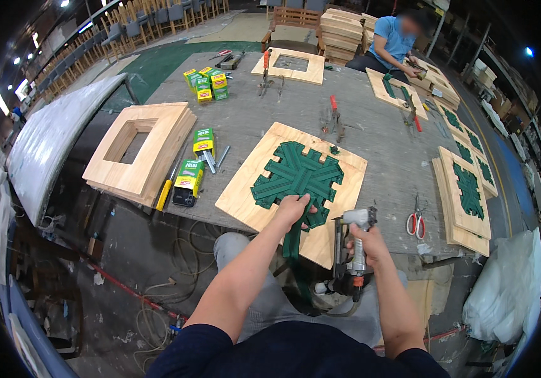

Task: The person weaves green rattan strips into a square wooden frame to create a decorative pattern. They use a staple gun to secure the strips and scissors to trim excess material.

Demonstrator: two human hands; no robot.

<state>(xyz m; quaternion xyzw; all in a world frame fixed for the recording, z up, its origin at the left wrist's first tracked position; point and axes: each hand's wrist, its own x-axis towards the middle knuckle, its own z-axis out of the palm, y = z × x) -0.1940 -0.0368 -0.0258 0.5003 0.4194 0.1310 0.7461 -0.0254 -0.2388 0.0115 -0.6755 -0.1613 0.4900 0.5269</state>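
Nearest to us, our right hand (366,242) grips a pneumatic staple gun (352,249), fingers wrapped tight around its handle, the nose raised just off the near edge of the wooden seat frame (295,189). Our left hand (295,208) lies on the green webbing (295,176), fingers pressed down and curled over one strap (292,239) that runs off the frame's near edge and hangs toward our lap. The frame sits at the near edge of the grey surface (371,132), its near corner overhanging.

We judge the risk plain: our left fingers sit close beside the gun, so a staple driven before they shift could catch them; and if the strap slackens under our palm, it would be fixed loose. The overhanging frame could also tip under pressure.

To the left lie green-and-yellow staple boxes (195,167) and a stack of bare frames (141,151); to the right, red-handled scissors (416,223) and finished webbed frames (469,195). Far right, another person (393,41) works on their own frame. There is bare surface on both sides of our frame for sliding it; the air hose (339,309) trails below our right hand.
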